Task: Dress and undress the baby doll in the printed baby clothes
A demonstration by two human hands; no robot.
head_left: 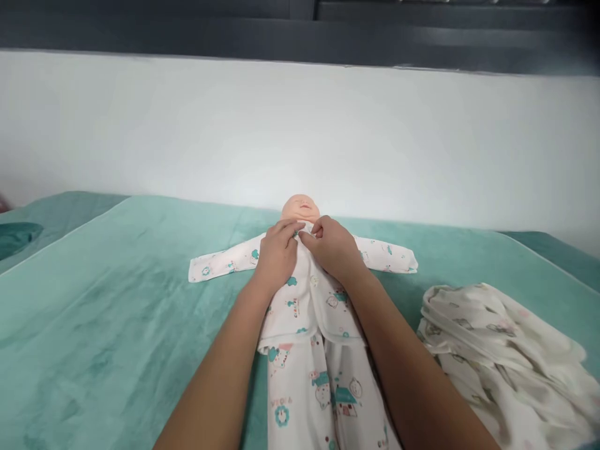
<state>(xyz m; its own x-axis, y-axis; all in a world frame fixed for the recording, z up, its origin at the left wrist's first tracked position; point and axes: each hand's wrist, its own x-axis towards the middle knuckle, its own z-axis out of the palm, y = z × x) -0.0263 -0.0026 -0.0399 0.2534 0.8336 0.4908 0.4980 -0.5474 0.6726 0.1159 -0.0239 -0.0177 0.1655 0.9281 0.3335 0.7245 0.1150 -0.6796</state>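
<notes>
A baby doll (300, 206) lies on its back, dressed in a white printed baby shirt (293, 300) and matching trousers (300, 394). Both hands are at the shirt's neckline, just below the doll's chin. My left hand (280, 251) rests on the chest, its fingertips closed on the collar edge. Opposite it, my right hand (335, 247) has thumb and curled fingers pinched at the other side of the collar. The small part between the fingertips is mostly hidden. Down the middle, the front edges meet near the chest and part at the hem. Both sleeves stretch out sideways.
A crumpled white printed cloth (506, 362) lies to the right of the doll. Beneath everything spreads a green plush blanket (117, 325). Behind the doll's head stands a white wall (300, 125), with a dark band (187, 37) above it.
</notes>
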